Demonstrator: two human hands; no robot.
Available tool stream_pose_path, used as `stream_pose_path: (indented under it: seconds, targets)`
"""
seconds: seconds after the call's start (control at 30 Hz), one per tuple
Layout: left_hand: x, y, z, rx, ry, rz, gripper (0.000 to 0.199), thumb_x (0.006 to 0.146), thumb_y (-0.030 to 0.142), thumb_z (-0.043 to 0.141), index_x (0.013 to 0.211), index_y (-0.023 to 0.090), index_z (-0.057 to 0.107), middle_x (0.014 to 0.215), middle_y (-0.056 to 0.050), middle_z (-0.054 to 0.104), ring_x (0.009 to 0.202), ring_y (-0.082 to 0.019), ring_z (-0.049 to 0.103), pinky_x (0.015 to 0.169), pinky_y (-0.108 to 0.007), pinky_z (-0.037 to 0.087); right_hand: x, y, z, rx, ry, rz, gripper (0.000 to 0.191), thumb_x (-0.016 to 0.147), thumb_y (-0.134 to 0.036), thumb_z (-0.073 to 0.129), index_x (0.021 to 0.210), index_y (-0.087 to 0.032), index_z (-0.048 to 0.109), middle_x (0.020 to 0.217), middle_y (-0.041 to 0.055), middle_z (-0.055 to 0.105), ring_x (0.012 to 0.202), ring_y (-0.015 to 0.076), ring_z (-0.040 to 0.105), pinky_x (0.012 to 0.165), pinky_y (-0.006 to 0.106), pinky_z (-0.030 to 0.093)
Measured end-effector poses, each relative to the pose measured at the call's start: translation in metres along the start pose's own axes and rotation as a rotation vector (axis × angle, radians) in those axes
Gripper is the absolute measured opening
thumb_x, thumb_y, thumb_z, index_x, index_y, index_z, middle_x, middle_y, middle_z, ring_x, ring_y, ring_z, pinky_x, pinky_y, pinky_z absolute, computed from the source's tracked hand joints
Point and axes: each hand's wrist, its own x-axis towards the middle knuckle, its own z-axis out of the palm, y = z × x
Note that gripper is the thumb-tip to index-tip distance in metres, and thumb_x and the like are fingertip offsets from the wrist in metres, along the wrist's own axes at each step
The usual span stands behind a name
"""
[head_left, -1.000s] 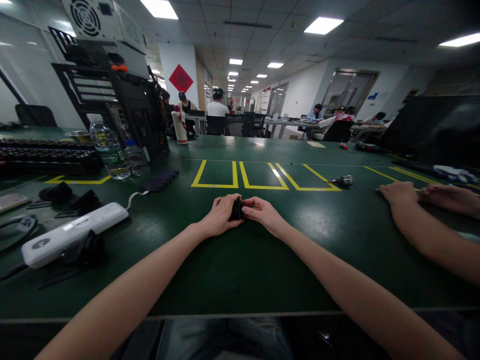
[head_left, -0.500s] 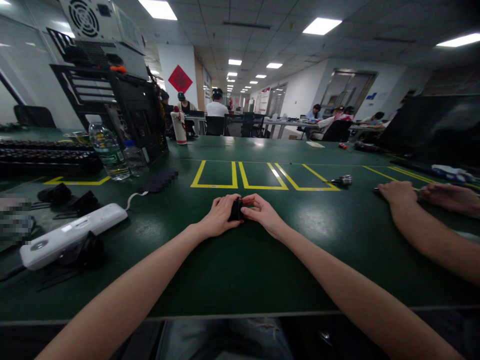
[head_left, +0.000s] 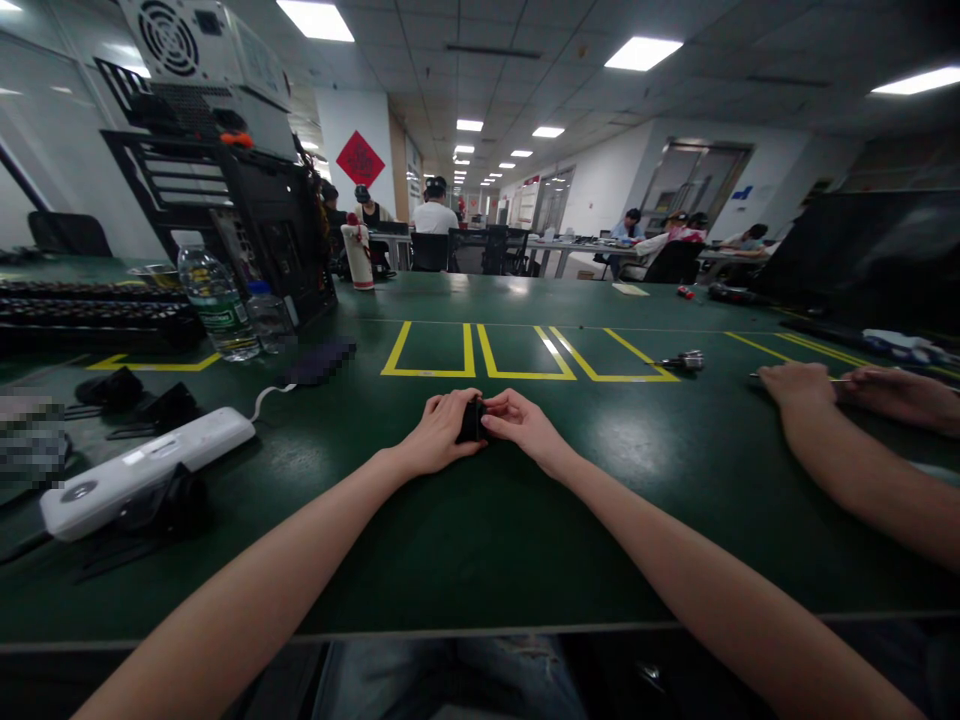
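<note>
Near the middle of the green table (head_left: 480, 540), a small black block-shaped part (head_left: 470, 422) sits between my two hands. My left hand (head_left: 437, 432) is closed around its left side, fingers over the top and thumb at the near edge. On the other side, the fingertips and thumb of my right hand (head_left: 519, 425) pinch at its right face. Whatever small piece those fingertips may hold is hidden. Most of the block is covered, so its exact kind does not show.
A white power strip (head_left: 150, 470) lies at left among black parts (head_left: 176, 500). Behind it stand a water bottle (head_left: 217, 300) and an open computer case (head_left: 277, 240). Yellow tape outlines (head_left: 525, 376) mark the table. A metal tool (head_left: 684, 361) and another person's hands (head_left: 799, 385) are at right.
My hands hold almost the same pose around the black part; the right fingers have shifted very slightly. The other person's hands at right moved a little.
</note>
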Motion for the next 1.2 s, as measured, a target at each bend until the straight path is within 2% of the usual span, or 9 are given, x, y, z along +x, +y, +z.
stream_pose_path:
  seconds: [0.17,0.33,0.57,0.73,0.9,1.07,1.2]
  targets:
    - [-0.0001,-0.001,0.0008,-0.003,0.006,0.005,0.06,0.07,0.031,0.057,0.119,0.021,0.024,0.113,-0.008,0.042,0.108,-0.023,0.04,0.093,-0.041,0.025,0.0022,0.0013,-0.0019,0.001,-0.02,0.039,0.032,0.066,-0.029,0.061,0.095,-0.019,0.051,0.092,0.0038,0.057,0.086,0.0153,0.055,0.082,0.037,0.042]
    - [-0.0003,-0.0017,0.0018,0.01,0.006,0.008,0.06,0.071,0.03,0.056,0.119,0.021,0.023,0.113,-0.008,0.042,0.107,-0.023,0.04,0.092,-0.041,0.025,0.0019,-0.0005,-0.0034,-0.058,-0.041,-0.042,0.033,0.06,-0.022,0.066,0.09,-0.019,0.051,0.095,0.0016,0.056,0.09,0.0154,0.054,0.084,0.036,0.041]
    - [0.0002,0.0003,-0.0002,0.011,0.002,0.012,0.06,0.071,0.032,0.056,0.119,0.02,0.023,0.112,-0.008,0.042,0.107,-0.023,0.04,0.092,-0.04,0.025,0.0027,0.0006,-0.0021,0.009,-0.012,0.013,0.027,0.067,-0.033,0.059,0.09,-0.019,0.053,0.094,0.0022,0.056,0.081,0.0131,0.056,0.078,0.034,0.044]
    - [0.0,0.0005,-0.0011,-0.002,-0.011,0.004,0.058,0.071,0.032,0.056,0.119,0.021,0.024,0.113,-0.008,0.042,0.108,-0.023,0.04,0.093,-0.041,0.025,0.006,0.0039,-0.0036,0.005,-0.02,0.028,0.032,0.064,-0.027,0.063,0.093,-0.019,0.052,0.094,0.0033,0.056,0.084,0.0142,0.055,0.079,0.034,0.043]
    - [-0.0003,-0.0007,0.0007,0.0,0.003,0.008,0.058,0.072,0.031,0.055,0.119,0.021,0.023,0.113,-0.008,0.042,0.108,-0.023,0.04,0.092,-0.041,0.025,0.0035,0.0017,-0.0028,0.004,-0.061,-0.057,0.033,0.059,-0.02,0.067,0.087,-0.019,0.051,0.09,0.0003,0.056,0.087,0.0143,0.054,0.082,0.034,0.042]
    - [-0.0002,-0.0002,-0.0003,0.008,0.0,0.009,0.059,0.071,0.033,0.056,0.119,0.021,0.024,0.113,-0.008,0.042,0.107,-0.023,0.04,0.092,-0.041,0.025,0.0009,-0.0006,-0.0005,0.043,-0.042,-0.01,0.024,0.067,-0.028,0.06,0.087,-0.02,0.052,0.089,0.0013,0.056,0.083,0.0133,0.055,0.078,0.033,0.043]
    - [-0.0001,0.0005,-0.0013,0.003,-0.006,0.01,0.059,0.071,0.032,0.056,0.119,0.021,0.023,0.113,-0.008,0.042,0.108,-0.023,0.04,0.093,-0.041,0.025,0.002,0.0013,-0.0006,0.038,-0.005,0.039,0.029,0.066,-0.029,0.061,0.092,-0.021,0.051,0.09,0.0019,0.055,0.081,0.0137,0.055,0.077,0.035,0.044]
